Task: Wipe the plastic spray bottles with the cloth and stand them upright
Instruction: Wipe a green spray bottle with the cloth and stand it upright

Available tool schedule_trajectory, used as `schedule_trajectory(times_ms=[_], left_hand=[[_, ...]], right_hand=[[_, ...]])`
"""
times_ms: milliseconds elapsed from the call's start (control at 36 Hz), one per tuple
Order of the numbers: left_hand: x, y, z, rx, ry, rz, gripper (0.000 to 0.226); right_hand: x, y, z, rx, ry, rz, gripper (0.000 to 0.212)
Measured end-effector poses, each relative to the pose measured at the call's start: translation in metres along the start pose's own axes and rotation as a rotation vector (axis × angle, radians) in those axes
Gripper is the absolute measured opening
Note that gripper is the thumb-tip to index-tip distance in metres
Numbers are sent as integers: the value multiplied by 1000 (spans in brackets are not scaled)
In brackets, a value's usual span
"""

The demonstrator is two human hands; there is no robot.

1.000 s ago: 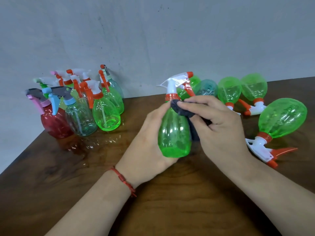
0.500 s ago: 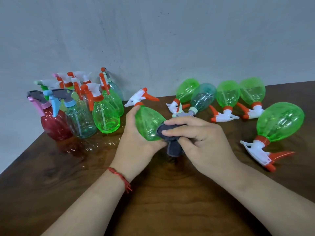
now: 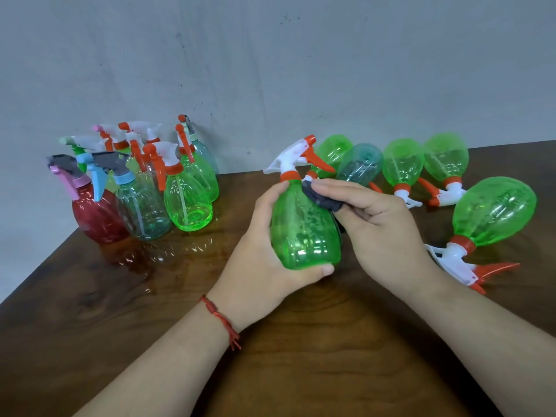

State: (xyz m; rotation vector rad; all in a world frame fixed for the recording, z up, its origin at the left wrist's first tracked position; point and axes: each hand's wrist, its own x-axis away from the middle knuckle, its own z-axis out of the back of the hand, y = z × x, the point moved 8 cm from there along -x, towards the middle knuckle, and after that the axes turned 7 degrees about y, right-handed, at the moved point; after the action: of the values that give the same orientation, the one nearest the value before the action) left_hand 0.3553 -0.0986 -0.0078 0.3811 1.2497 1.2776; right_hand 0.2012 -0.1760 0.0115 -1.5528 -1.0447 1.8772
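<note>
A grey wall (image 3: 270,70) backs a dark wooden counter (image 3: 90,296). Five bottles lie on their sides at the right, four green and one teal bottle (image 3: 359,164). An upright cluster (image 3: 186,200) stands at the left, too overlapped to count. One green spray bottle (image 3: 304,230), translucent with a white head and an orange collar and trigger, is held above the counter's middle. Its long axis is near upright, head up and away, trigger pointing right. The left hand (image 3: 258,260) grips its body, thumb under the base. The right hand (image 3: 379,230) pinches a dark cloth (image 3: 322,197) against its shoulder.
</note>
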Motion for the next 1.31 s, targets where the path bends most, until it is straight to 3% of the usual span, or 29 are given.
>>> schedule_trajectory(times_ms=[83,222,306,556,750,861,1083,1306], left_hand=[[-4,-7,10,43,116,43,114],[-9,-22,29,177,318,169,113],[-10,-25,31,183,349,195,110],[-4,-3,13,-44,96,33,116],[4,4,-5,28,-84,32,121],[3,5,-4,9,-137,34,118],[2,6,-7,-158,-110,-58,121],[-3,-9,19,-104,208,79,114]], right_hand=[[3,-2,-1,19,-15,42,41],[13,-13,-11,93,-82,132,52],[16,-15,-14,121,-105,165,53],[4,3,-7,28,-57,7,47],[0,15,-10,-326,-58,-285,48],[1,15,-8,-423,-22,-347,48],[2,18,-8,-278,0,-270,46],[8,-4,-18,38,-129,32,51]])
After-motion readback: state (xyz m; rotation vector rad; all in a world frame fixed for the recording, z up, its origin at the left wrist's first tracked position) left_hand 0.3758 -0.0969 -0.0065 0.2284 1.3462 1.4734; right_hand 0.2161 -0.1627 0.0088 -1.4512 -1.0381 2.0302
